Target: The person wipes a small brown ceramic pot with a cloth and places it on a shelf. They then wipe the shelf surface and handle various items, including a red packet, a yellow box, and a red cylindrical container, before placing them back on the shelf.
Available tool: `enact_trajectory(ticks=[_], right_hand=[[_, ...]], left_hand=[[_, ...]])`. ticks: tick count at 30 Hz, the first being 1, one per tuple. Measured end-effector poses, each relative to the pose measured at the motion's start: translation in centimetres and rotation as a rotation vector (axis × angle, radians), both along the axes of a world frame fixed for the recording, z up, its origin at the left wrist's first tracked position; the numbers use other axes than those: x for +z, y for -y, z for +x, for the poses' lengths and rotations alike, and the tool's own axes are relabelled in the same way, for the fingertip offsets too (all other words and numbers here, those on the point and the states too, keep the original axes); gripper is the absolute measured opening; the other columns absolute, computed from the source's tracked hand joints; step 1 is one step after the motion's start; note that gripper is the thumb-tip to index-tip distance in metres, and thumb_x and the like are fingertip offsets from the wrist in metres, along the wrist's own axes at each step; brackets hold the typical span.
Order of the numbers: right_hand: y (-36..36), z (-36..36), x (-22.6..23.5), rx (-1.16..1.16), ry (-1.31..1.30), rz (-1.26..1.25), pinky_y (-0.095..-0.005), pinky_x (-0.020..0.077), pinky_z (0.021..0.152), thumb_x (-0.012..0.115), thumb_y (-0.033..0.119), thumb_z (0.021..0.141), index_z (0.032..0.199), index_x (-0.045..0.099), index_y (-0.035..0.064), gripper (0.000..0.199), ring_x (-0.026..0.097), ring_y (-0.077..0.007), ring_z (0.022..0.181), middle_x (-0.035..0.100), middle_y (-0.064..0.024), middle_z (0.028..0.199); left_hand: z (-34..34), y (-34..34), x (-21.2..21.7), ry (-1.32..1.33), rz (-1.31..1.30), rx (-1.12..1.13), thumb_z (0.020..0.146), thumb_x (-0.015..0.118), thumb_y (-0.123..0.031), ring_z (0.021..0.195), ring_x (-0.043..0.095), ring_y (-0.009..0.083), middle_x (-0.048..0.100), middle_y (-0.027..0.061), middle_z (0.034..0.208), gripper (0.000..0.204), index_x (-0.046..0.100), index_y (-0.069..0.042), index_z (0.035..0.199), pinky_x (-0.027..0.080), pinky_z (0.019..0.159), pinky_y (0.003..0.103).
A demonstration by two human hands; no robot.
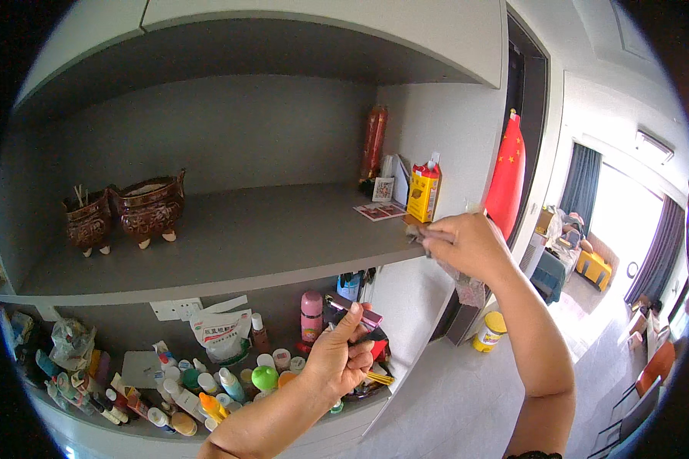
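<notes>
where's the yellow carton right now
In the head view the yellow carton stands at the right end of the grey shelf, just above the right hand and beside the tall red cylinder.

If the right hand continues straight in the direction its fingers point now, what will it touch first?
The right hand points left along the front edge of the grey shelf. Probably it meets the red-and-white card lying there first, with the yellow carton just behind; depth is unclear.
</notes>
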State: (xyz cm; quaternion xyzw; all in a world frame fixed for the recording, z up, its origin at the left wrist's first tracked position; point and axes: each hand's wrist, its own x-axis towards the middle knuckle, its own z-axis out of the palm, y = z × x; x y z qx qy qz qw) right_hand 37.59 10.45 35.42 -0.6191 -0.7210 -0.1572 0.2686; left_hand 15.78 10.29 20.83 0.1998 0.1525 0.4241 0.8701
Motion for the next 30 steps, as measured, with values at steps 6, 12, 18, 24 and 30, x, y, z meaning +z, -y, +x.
enact_trajectory(ticks=[6,12,18,24,30], right_hand=[[1.8,-3.3,1.6,0.195,-0.016,0.12,-0.0428,0.0532,0.071,0.066,0.027,0.074,0.092,0.074,0.0153,0.023,0.067,-0.0326,0.079,0.069,-0.0147,0.081],[-3.9,-7.0,1.3,0.018,0.093,0.153,-0.0443,0.0538,0.075,0.066,0.031,0.076,0.098,0.073,0.0171,0.026,0.067,-0.0346,0.082,0.07,-0.0149,0.088],[-0.8,-10.7,1.8,0.352,0.068,-0.115,-0.0438,0.0532,0.078,0.064,0.031,0.08,0.091,0.075,0.0142,0.023,0.067,-0.0336,0.085,0.071,-0.0133,0.089],[-4.2,-13.5,3.3,0.184,0.082,0.193,-0.0437,0.0535,0.077,0.064,0.027,0.078,0.089,0.075,0.0079,0.024,0.067,-0.0345,0.084,0.07,-0.0156,0.088],[-7.3,-14.9,1.6,0.17,0.23,-0.009,-0.0433,0.0546,0.075,0.062,0.022,0.078,0.084,0.074,0.0089,0.018,0.068,-0.0359,0.082,0.069,-0.0195,0.085]], left_hand=[[-0.7,0.5,0.1,0.035,0.058,-0.016,0.084,0.073,-0.037,0.046,0.027,0.0039,0.043,-0.0073,0.066,0.027,0.063,-0.016,0.096,0.016,0.038,0.019],[0.1,0.8,1.2,0.01,-0.012,0.019,0.088,0.071,-0.033,0.051,0.025,0.0061,0.038,-0.0063,0.066,0.022,0.063,-0.015,0.098,0.016,0.043,0.021],[-2.3,0.7,0.3,-0.023,-0.009,0.11,0.083,0.073,-0.04,0.049,0.027,0.0047,0.042,-0.0083,0.066,0.026,0.062,-0.017,0.088,0.017,0.043,0.019],[-3.7,0.4,-1.2,0.03,-0.052,0.127,0.086,0.073,-0.034,0.05,0.027,0.0059,0.044,-0.0066,0.069,0.022,0.064,-0.017,0.097,0.018,0.043,0.02],[-3.9,1.3,-1.2,-0.01,-0.051,0.105,0.088,0.07,-0.034,0.049,0.026,0.0052,0.039,-0.0072,0.065,0.022,0.062,-0.017,0.1,0.017,0.042,0.02]])
